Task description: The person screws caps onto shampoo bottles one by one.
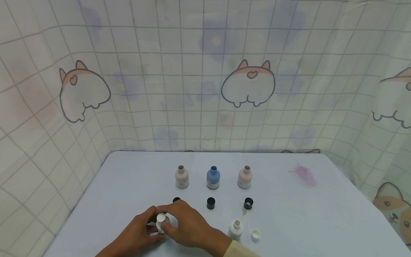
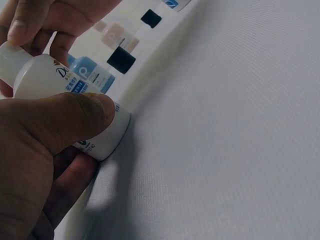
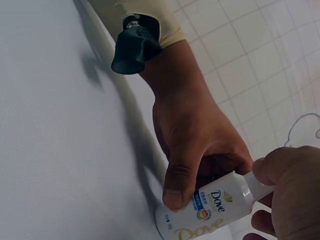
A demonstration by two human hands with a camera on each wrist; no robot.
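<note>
My left hand (image 1: 136, 230) grips a small white Dove bottle (image 3: 207, 210) round its body, with the thumb across the printed label in the left wrist view. The bottle's base rests on the white table, and it stands tilted or upright; I cannot tell which. From above, my right hand (image 1: 192, 225) pinches the bottle's white cap (image 1: 161, 217) between thumb and fingers. The cap sits on the neck; whether it is tight is hidden. Right of the hands stands another white bottle (image 1: 236, 231), uncapped, with a loose white cap (image 1: 255, 235) beside it.
Farther back stand a pink bottle (image 1: 182, 179), a blue bottle (image 1: 213, 180) and another pink bottle (image 1: 245, 179), all uncapped. In front of them lie black caps (image 1: 211, 203), one partly hidden by my right hand. A pink stain (image 1: 304, 175) marks the white table (image 1: 289, 214).
</note>
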